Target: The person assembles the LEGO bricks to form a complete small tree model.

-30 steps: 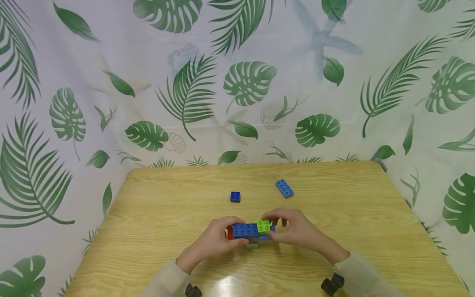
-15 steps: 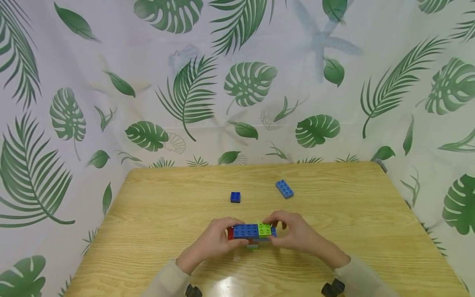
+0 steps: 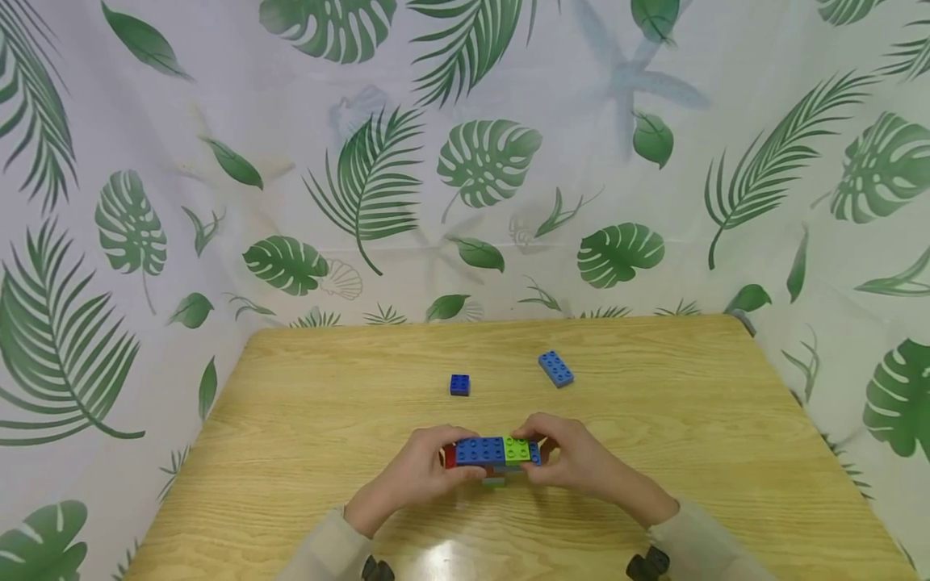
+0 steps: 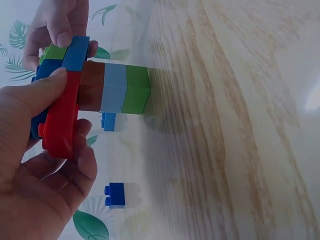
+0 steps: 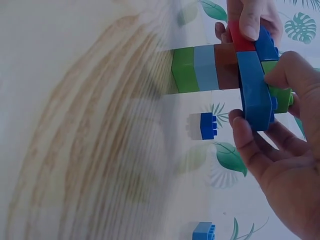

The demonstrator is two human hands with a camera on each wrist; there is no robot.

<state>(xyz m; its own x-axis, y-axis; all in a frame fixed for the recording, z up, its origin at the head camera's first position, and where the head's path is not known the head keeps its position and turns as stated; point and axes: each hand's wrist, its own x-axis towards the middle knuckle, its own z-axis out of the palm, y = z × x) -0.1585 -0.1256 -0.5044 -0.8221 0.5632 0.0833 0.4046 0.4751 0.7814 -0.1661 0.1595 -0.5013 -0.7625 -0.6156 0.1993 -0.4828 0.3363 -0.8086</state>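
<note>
A T-shaped stack of toy building bricks stands on the table between both hands. Its column has a green brick [image 4: 137, 89] at the bottom, then a light blue brick [image 4: 114, 87] and a brown brick [image 4: 91, 86]. Across the column lie a red brick [image 4: 62, 115] and a blue brick [image 5: 256, 90]. On top, a long dark blue brick [image 3: 479, 450] sits beside a lime green brick [image 3: 517, 449]. My left hand [image 3: 425, 470] grips the red end, thumb in front and fingers behind. My right hand [image 3: 570, 456] pinches the lime green brick between thumb and fingers.
Behind the stack, a small dark blue brick [image 3: 460, 385] and a longer blue brick [image 3: 555, 369] lie apart on the wooden table [image 3: 327, 371]. A leaf-patterned curtain [image 3: 407, 186] hangs around the table's back and sides.
The lime green brick, raised a little a second ago, now sits level beside the long dark blue brick. My right hand's fingers have closed in on it; my left hand has held still.
</note>
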